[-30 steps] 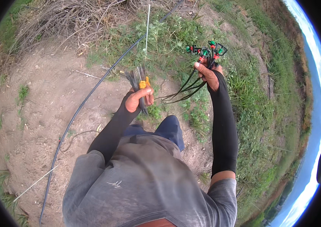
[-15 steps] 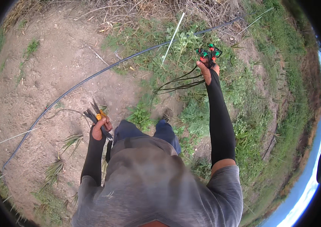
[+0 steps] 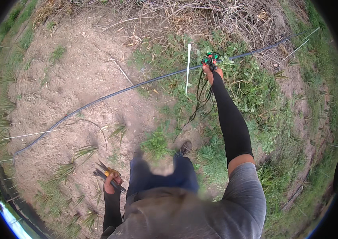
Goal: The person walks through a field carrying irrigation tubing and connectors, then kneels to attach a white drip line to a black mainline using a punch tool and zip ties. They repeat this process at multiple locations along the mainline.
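At the left of the scene, we see a pale stick (image 3: 29, 134) on bare soil (image 3: 71, 85), just beside the near end of a long dark hose (image 3: 101, 99). The hose curves from there toward the far right. Spiky plants (image 3: 63, 172) grow on the near left, and a thin dark tube (image 3: 93, 122) curls over the soil between them and the hose.

Low on the near left is our left hand (image 3: 112, 182), its fingers wrapped round a yellow-handled tool (image 3: 107, 172) and a bundle of dark strips (image 3: 97, 174). The tool's dark pointed end faces far and left.

To its right we see our blue trousers (image 3: 163, 177) and one dark shoe (image 3: 185, 147), with a leafy green clump (image 3: 155, 144) just left of the shoe. Farther off, a white stake (image 3: 188, 67) crosses the line of the hose.

Right of the stake is our right hand (image 3: 210, 77), fingers closed on a bunch of thin black tubes (image 3: 198, 104). Green, red and black sprinkler heads (image 3: 210, 58) cluster just beyond those fingers, over the line of the hose; we cannot tell whether they touch it. The tubes hang toward the near left. Dry brush (image 3: 216, 16) lies at the far side, and green weeds (image 3: 256, 89) spread to the right.
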A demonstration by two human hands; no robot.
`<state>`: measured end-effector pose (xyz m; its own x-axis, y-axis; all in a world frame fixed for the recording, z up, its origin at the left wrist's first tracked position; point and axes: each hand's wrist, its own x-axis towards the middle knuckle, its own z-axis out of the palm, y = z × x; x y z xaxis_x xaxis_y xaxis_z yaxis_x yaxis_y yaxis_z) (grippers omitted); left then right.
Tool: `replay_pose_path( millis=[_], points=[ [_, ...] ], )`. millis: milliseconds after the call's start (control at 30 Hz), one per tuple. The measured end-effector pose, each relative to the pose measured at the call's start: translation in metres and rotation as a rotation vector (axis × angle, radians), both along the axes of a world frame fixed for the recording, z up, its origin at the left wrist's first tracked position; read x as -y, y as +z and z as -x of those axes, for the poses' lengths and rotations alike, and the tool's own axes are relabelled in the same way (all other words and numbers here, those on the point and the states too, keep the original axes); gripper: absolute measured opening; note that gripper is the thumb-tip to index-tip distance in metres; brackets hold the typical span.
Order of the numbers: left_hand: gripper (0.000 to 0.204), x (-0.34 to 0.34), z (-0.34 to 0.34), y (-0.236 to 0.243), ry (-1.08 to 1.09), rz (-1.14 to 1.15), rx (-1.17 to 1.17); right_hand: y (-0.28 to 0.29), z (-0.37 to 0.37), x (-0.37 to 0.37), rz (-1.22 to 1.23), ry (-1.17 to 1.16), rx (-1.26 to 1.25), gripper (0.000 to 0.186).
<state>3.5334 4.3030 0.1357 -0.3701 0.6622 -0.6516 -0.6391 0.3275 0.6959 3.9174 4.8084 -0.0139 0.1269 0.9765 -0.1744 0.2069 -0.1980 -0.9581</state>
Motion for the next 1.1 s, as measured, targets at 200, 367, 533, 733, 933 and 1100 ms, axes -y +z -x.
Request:
replay_pose_path(
  millis=[200,367,533,733,933,1100],
  points=[
    [0.018,0.011,-0.026,-0.014,0.116,0.116,0.008,-0.042,-0.012,-0.010,0.072,-0.089,-0.209,0.040],
    [0.020,-0.012,-0.037,-0.019,0.053,0.096,0.035,0.000,-0.071,0.019,0.098,-0.004,-0.217,0.047],
    [0.015,-0.062,-0.063,-0.016,-0.172,-0.024,0.034,0.105,-0.136,0.071,0.104,-0.008,-0.335,0.047],
    [0.014,-0.129,-0.119,-0.015,-0.447,-0.092,0.042,0.172,-0.163,0.121,-0.039,0.053,-0.434,0.041],
    [0.017,-0.157,-0.168,-0.018,-0.582,-0.121,0.086,0.251,-0.179,0.154,-0.266,0.067,-0.371,0.039],
    [0.013,-0.164,-0.191,-0.004,-0.605,-0.167,0.145,0.378,-0.210,0.186,-0.474,-0.124,-0.187,0.046]
  ],
)
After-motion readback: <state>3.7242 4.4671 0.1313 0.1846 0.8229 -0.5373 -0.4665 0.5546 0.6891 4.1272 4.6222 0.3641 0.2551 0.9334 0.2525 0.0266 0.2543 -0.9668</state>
